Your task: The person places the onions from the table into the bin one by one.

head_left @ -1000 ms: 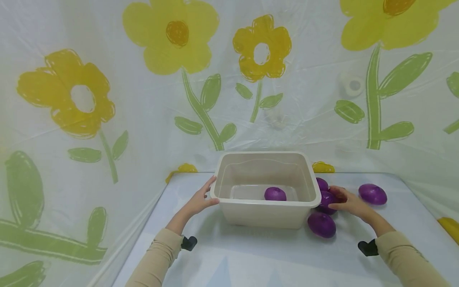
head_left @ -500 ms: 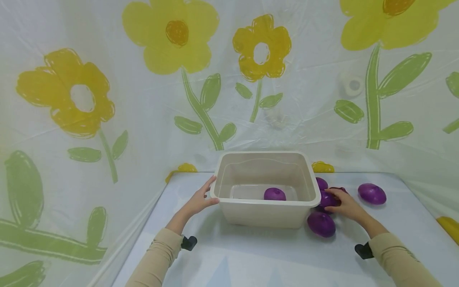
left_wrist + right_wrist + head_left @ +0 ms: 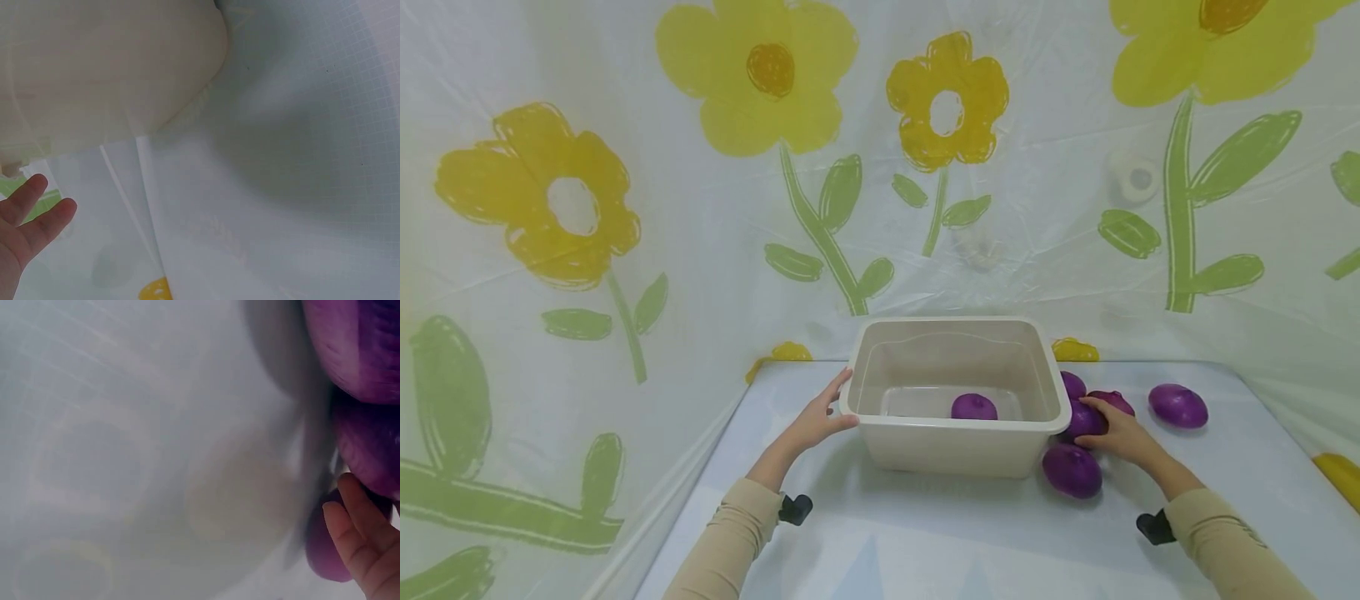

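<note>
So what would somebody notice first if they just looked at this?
Probably the shiny purple egg-shaped onions clustered at the right of the beige plastic tub, with one more purple onion inside. The right hand rests on that cluster while the left hand holds the tub's left rim.

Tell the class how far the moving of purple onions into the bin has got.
Done: one purple onion lies in the beige bin. In hand: the right hand takes grip of an onion beside the bin; the left hand holds its rim. Left: four onions on the table, counting that one.
</note>
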The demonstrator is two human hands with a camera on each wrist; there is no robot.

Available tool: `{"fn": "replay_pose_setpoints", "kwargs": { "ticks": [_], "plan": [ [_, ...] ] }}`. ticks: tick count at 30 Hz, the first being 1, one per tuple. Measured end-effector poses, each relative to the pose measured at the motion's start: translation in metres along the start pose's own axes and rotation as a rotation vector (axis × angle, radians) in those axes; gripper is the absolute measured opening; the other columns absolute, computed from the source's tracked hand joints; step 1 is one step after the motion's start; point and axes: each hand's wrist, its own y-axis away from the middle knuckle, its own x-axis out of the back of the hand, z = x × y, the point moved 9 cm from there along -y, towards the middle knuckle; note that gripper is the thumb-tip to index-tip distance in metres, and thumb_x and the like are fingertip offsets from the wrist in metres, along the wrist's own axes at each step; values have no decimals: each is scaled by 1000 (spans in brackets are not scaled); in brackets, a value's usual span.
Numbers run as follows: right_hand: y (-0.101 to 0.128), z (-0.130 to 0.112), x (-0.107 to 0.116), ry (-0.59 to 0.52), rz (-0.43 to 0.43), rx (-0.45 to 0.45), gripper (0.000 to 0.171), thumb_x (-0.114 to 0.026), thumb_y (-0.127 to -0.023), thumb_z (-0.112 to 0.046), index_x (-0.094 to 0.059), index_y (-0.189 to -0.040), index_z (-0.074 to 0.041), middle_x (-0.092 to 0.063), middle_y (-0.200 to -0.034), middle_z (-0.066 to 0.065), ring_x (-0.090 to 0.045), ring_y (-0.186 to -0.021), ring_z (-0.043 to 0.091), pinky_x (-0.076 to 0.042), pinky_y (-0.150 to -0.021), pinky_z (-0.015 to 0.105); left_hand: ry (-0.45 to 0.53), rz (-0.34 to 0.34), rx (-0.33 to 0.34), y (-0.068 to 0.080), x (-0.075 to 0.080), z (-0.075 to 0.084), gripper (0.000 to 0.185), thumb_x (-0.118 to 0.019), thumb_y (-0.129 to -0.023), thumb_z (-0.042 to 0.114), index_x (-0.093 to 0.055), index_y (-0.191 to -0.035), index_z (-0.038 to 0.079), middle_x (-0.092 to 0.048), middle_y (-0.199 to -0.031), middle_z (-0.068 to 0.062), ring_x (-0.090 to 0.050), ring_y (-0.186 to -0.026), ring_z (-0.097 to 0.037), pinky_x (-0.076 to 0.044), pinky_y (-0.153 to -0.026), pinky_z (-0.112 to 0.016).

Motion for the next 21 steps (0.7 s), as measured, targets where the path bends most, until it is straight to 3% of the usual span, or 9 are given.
{"fn": "replay_pose_setpoints", "kwargs": {
  "ticks": [9,13,21],
  "plan": [
    [1,6,-2,-65,27,-42,82,-71,-77,-35,-26,-134,5,-32,-130,39,-37,-113,56,-36,-89,66,11,9,-14,1,0,1,94,-68,-75,51,-16,-147,22,-15,-154,-5,-25,-135,-36,-26,-105,-56],
    [3,4,2,-76,35,-43,81,-71,-78,-34,-27,-134,5,-33,-129,38,-39,-112,55,-37,-88,65,11,-1,-1,2,0,4,92,-69,-77,45,-15,-148,21,-14,-154,-6,-24,-135,-36,-25,-105,-56],
    [5,2,15,-98,64,-24,78,-70,-79,-32,-28,-133,6,-35,-128,38,-40,-111,53,-39,-88,63,15,-26,11,19,3,39,85,-66,-83,29,-14,-147,11,-14,-153,-13,-22,-135,-39,-23,-106,-57]
  ]
}}
